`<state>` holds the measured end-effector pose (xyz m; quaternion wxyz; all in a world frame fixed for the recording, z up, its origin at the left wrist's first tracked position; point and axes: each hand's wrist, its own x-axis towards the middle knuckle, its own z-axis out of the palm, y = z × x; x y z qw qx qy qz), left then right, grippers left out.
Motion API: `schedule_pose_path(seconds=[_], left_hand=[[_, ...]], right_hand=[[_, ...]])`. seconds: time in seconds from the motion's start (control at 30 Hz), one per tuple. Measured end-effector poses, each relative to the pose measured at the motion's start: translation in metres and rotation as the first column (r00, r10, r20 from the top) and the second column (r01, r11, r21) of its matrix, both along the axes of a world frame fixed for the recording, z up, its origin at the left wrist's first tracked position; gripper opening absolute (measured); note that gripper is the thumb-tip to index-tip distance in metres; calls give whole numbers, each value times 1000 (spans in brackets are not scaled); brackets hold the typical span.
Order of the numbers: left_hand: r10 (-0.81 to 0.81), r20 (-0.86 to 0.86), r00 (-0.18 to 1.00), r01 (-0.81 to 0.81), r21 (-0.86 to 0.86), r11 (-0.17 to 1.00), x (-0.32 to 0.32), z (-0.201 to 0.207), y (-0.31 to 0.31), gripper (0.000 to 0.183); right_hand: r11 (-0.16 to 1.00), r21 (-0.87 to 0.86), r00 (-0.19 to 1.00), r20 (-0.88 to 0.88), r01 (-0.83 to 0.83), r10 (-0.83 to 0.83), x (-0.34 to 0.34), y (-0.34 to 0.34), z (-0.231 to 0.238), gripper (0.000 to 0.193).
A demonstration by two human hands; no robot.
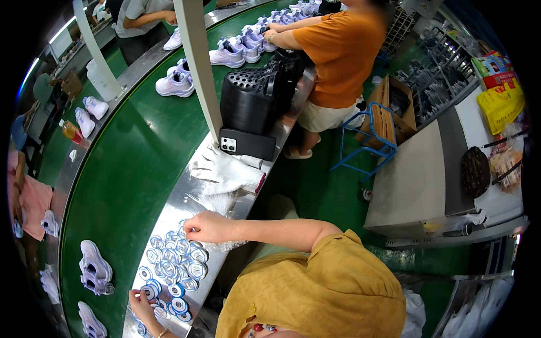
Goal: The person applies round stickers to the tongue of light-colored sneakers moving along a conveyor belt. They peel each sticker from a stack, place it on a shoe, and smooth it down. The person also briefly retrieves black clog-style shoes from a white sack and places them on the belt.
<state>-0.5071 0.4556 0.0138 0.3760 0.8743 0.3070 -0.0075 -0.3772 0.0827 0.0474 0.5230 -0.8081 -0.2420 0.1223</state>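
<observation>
My right hand [207, 227] reaches across to the far edge of a pile of small round discs [169, 254] with white faces and silvery rims. Its fingertips are pinched together there; what they hold is too small to make out. Lower down, my left hand [144, 310] has its fingers bent around the edge of a blue-rimmed white disc [149, 292]. More blue-rimmed discs [179, 305] lie loosely stacked beside that hand. All of them rest on a metal ledge [176, 209] along a green conveyor belt.
White gloves [222, 171], a black phone [248, 144] and a black perforated basket [248, 98] sit along the ledge by a pale post [197, 62]. Pale lilac shoes [94, 265] stand on the belt [135, 163]. A co-worker in orange [344, 53] handles shoes near a blue-framed stool [375, 132].
</observation>
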Motion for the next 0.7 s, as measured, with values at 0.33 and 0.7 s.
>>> schedule_pose_path(seconds=[0.33,0.7], left_hand=[[25,108,994,-15,-93,996,-7,13,3,9],[-194,528,827,295,-113,949,53,51,-155,12]], right_hand=[[999,28,999,-48,17,-15,-1,-18,-3,14],[926,363,992,21,105,-121,-13,50,3,11]])
